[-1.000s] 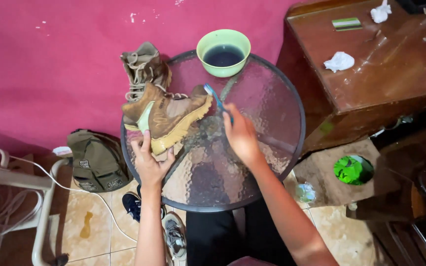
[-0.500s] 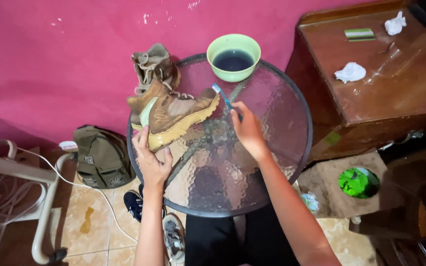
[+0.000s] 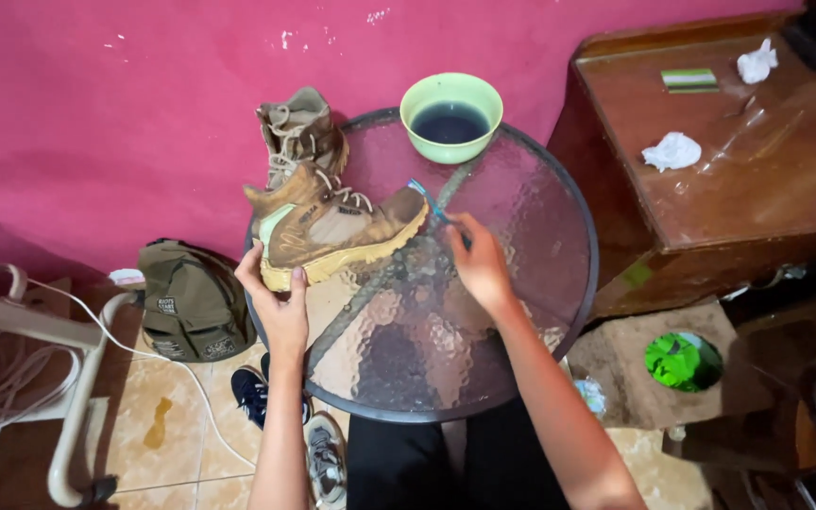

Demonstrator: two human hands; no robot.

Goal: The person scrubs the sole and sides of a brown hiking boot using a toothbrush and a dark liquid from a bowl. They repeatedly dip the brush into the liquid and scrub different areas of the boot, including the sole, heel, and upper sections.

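Observation:
A tan lace-up boot (image 3: 337,231) lies on its side on the round glass table (image 3: 521,312). My left hand (image 3: 274,297) grips its heel at the table's left edge. My right hand (image 3: 477,257) holds a blue toothbrush (image 3: 429,200) whose head sits at the boot's toe. A second tan boot (image 3: 299,132) stands upright behind the first, near the pink wall. A light green bowl (image 3: 452,115) of dark water sits at the table's far edge.
A brown wooden cabinet (image 3: 739,179) at the right carries crumpled white tissues (image 3: 672,151) and a small striped block (image 3: 689,80). An olive backpack (image 3: 191,302) and white pipe frame (image 3: 68,378) are on the tiled floor at left. A green object (image 3: 680,361) lies lower right.
The toothbrush head has shifted slightly along the boot's toe. My left hand keeps hold of the heel; the view has shifted a little.

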